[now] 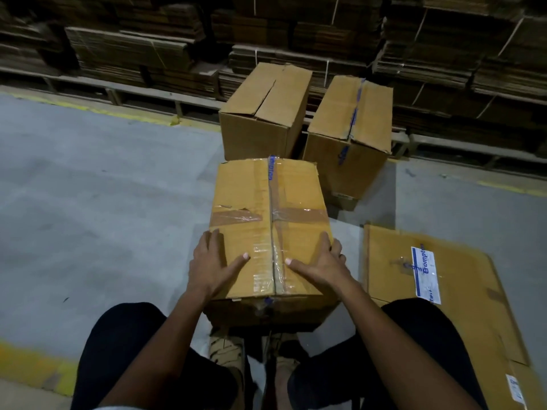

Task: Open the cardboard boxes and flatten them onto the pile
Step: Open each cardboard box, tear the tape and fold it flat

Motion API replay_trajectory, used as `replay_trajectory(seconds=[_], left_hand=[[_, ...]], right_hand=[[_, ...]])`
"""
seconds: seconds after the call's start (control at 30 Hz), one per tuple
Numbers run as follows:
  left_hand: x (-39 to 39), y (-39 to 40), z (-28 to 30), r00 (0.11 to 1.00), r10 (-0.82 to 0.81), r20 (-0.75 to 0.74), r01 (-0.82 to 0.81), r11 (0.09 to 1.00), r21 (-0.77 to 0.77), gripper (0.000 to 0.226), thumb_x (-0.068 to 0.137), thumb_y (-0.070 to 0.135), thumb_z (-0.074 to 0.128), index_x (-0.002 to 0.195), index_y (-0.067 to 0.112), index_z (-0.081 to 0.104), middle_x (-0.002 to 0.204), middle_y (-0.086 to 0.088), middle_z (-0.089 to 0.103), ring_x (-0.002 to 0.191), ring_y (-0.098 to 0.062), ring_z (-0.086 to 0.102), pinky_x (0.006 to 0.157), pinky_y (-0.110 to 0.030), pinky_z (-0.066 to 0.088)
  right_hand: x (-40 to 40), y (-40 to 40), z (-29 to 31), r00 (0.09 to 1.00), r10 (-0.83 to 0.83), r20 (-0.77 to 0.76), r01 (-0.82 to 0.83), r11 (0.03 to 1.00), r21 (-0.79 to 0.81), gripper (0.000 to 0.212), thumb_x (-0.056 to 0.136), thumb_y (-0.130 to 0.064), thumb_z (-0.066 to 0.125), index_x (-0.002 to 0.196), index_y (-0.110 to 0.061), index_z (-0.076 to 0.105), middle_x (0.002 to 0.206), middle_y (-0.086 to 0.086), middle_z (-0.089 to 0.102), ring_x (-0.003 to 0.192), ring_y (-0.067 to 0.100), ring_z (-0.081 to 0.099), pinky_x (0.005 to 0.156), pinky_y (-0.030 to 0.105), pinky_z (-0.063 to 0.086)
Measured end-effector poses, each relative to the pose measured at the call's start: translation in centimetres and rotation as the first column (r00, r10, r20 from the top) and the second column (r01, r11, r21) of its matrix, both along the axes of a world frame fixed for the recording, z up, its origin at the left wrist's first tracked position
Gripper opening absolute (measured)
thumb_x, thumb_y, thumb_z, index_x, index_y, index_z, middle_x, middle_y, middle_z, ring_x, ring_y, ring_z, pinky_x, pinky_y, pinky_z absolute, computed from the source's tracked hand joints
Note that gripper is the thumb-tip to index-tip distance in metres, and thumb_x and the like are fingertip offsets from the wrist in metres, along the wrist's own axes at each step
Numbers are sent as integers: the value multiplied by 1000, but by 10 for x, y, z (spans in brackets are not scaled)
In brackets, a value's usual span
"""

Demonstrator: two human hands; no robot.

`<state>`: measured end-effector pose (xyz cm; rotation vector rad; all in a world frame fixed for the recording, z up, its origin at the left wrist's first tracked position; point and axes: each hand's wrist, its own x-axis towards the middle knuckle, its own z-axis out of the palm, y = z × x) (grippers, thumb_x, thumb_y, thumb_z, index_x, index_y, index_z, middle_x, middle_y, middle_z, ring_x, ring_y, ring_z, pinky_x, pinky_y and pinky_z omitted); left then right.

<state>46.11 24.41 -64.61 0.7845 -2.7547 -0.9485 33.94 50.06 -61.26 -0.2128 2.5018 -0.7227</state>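
Tape [275, 216]: seals box [268, 232]; may resist, tearing flaps.
Left hand [214, 263]: clasps box edge.
Right hand [321, 263]: likewise; could slip.

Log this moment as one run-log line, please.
stage: box unopened | left hand and right hand grip taped box | flattened cardboard at right | two boxes behind
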Motion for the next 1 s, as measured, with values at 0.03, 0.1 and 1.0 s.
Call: replay_trajectory(seconds=[0.03, 0.1, 1.0], left_hand=[[3, 3, 3, 997, -74, 29, 76, 994, -82, 111, 69, 92, 43, 155, 26, 20, 163, -6, 17, 147, -33, 24, 112, -58, 31], [6, 10, 11, 963, -252, 99, 266, 948, -176, 118, 63, 99, 35, 158, 33, 13, 167, -2, 4, 152, -29, 8, 118, -60, 17], [28, 56, 56, 712, -606, 355, 666, 423, -615, 68, 62, 36, 85, 125, 23, 64, 142, -13, 56, 131, -31, 54, 107, -48, 42]], right_hand=[[4, 2, 1, 997, 66, 28, -67, 997, 41, 145, 56, -89, 69, 157, -33, -17, 165, 8, -12, 151, 42, 5, 118, 60, 23], [11, 8, 2, 970, 230, 72, -237, 965, 109, 150, 54, -86, 74, 155, -35, -24, 162, 7, -33, 150, 45, -16, 120, 64, 11], [57, 62, 4, 514, -844, 154, 716, 323, -619, 66, 101, -23, 59, 148, -6, 16, 136, 18, 46, 111, 29, 52, 93, 36, 43]])
